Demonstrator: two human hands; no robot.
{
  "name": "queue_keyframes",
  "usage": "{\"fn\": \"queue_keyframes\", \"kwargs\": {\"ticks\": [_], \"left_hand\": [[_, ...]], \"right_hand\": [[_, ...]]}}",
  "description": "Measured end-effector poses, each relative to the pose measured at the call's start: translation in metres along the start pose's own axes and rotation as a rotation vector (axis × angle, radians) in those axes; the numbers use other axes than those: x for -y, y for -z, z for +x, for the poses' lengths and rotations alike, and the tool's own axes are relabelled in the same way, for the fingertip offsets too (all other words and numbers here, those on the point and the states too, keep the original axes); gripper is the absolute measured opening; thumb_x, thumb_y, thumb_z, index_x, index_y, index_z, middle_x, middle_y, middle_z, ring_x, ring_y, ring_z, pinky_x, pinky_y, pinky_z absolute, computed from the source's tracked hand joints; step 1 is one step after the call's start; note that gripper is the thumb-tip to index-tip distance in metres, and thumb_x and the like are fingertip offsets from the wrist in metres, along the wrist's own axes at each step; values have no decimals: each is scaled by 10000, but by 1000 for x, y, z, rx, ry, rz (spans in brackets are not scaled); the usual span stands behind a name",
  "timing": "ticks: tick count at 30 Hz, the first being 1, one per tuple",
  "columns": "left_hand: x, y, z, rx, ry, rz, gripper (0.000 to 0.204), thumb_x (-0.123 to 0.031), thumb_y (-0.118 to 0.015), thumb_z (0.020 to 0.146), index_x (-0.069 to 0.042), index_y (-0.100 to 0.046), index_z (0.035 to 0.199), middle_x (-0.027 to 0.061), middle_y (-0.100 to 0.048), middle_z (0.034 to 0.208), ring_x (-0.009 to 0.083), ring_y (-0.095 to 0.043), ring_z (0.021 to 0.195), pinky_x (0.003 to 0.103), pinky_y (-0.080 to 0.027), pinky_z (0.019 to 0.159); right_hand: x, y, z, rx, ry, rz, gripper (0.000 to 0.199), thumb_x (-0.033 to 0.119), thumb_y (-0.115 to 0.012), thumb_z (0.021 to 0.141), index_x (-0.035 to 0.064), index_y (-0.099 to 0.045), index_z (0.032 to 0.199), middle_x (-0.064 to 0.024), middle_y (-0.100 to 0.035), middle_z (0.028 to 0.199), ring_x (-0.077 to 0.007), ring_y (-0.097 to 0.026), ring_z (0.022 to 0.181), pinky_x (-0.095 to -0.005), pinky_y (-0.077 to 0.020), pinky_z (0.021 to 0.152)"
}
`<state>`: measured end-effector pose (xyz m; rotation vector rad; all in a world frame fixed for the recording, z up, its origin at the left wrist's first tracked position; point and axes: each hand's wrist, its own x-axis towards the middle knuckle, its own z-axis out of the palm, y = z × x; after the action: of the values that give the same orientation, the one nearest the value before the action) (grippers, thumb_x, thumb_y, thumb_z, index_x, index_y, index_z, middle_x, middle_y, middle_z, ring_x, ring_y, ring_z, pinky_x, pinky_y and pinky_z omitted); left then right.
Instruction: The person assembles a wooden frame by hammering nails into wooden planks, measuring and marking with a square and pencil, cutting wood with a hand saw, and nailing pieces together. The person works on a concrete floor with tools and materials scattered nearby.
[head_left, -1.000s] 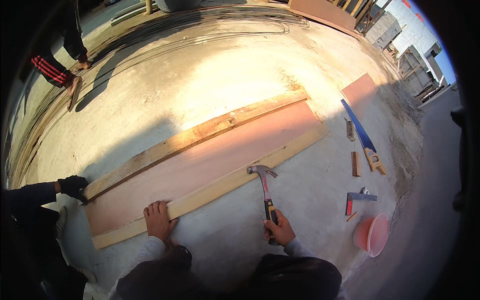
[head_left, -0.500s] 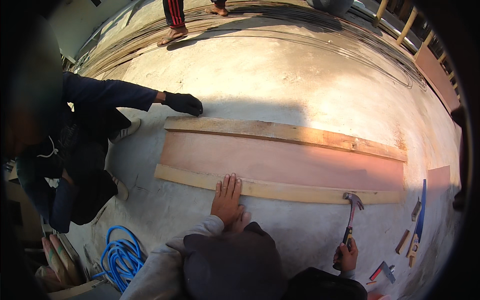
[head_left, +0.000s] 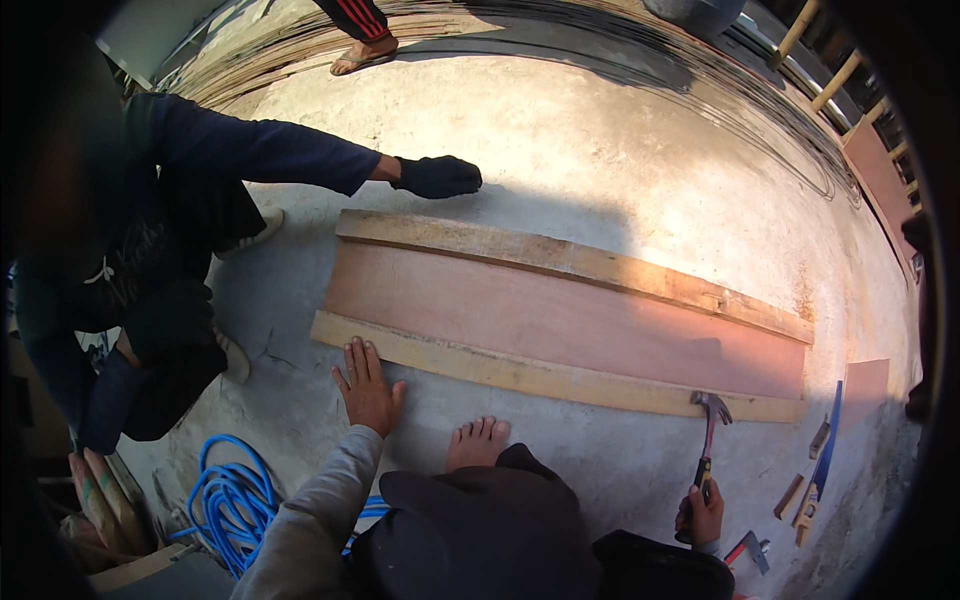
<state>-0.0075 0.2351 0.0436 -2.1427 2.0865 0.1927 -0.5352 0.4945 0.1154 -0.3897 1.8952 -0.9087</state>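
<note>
My left hand (head_left: 368, 388) is spread, its fingertips at the near wooden batten (head_left: 480, 366) toward its left end. My right hand (head_left: 702, 514) grips the handle of a claw hammer (head_left: 708, 440). The hammer's head is at the near batten's right part; whether it rests there I cannot tell. Between this batten and a far wooden batten (head_left: 560, 256) stretches a long pinkish-brown panel (head_left: 500, 305). A co-worker's black-gloved hand (head_left: 437, 176) hovers beyond the far batten's left end, apart from it.
The co-worker (head_left: 190, 280) crouches at the left. Blue hose (head_left: 232, 500) lies coiled near my left forearm. To the right are a blue-bladed handsaw (head_left: 822, 465), a small wooden block (head_left: 789, 496) and a red-handled tool (head_left: 748, 550). Long thin rods (head_left: 300, 75) and another person's foot (head_left: 364, 55) are at the back.
My left hand has slid left along the near batten and spread its fingers. The co-worker's gloved hand has moved right. My right hand still holds the hammer in nearly the same place.
</note>
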Motion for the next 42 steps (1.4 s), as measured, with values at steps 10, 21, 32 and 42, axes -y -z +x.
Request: {"fn": "queue_keyframes", "kwargs": {"ticks": [10, 21, 32, 42], "left_hand": [[-85, 2, -26, 91, -542, -190, 872, -439, -666, 860, -46, -308, 1551, 186, -174, 1652, 354, -105, 1543, 703, -13, 1161], [-76, 30, 66, 33, -499, -89, 826, -392, -628, 917, 10, -267, 1542, 226, -183, 1636, 377, -130, 1532, 612, -111, 1199], [-170, 33, 201, -80, -604, -41, 901, -197, -755, 825, -57, -252, 1559, 142, -138, 1670, 330, -104, 1547, 551, -146, 1225], [-252, 23, 236, -47, -815, -49, 907, -347, -849, 675, -60, -426, 1423, 151, -597, 1260, 346, -577, 1145, 480, -451, 967]], "right_hand": [[11, -14, 2, 63, -5, 30, 242, 190, -601, 989, 55, -487, 1153, -40, -545, 626, -155, -561, 441, -303, -464, 379], [-10, -29, 4, 83, -20, 137, 207, 132, -621, 949, 62, -456, 1053, -59, -565, 651, -170, -589, 464, -321, -499, 409], [-17, -25, -23, -152, -197, 16, 408, 299, -633, 959, 6, -527, 1222, -50, -574, 753, -139, -582, 550, -324, -484, 475], [-35, 14, -71, -547, -287, 175, 292, 264, -681, 917, 0, -574, 982, -85, -617, 738, -182, -648, 560, -352, -532, 497]]}}
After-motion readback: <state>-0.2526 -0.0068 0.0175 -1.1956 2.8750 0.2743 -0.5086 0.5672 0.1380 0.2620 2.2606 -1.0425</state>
